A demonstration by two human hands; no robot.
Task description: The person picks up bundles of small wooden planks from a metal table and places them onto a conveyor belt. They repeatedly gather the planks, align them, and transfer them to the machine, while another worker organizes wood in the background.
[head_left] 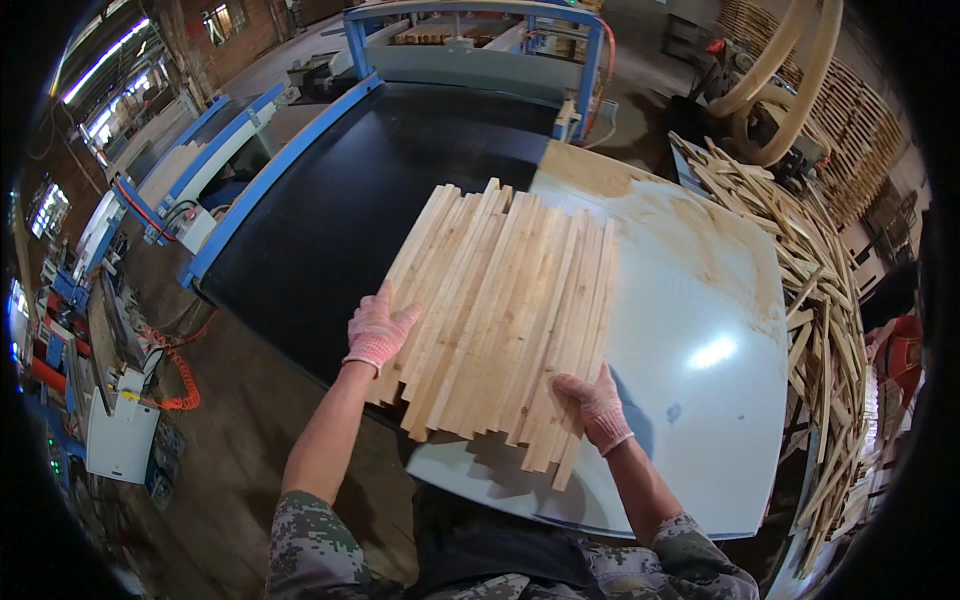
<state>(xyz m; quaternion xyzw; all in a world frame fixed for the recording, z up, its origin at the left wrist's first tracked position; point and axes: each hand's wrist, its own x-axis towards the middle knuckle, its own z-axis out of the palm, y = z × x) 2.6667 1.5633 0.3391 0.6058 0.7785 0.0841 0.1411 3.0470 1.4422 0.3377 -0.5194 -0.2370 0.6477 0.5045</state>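
Between my hands lies a wide bundle of pale wood strips [490, 320], side by side with uneven ends. It rests partly over the black conveyor belt [330, 200] and partly over the pale, glossy tabletop [700, 400]. My left hand [380, 328], in a pink-and-white knit glove, grips the bundle's left edge. On the opposite edge, near the close end, my gloved right hand [598, 408] presses in with its thumb on top of the strips. Both hands squeeze the bundle from its sides; the fingers under the edges are partly hidden.
A blue machine frame [590, 70] spans the belt's far end, with a blue rail [280, 170] along its left. Scrap wood strips [820, 300] pile up right of the tabletop. Thick hoses [780, 70] hang at far right; a coiled red air hose [180, 375] is at left.
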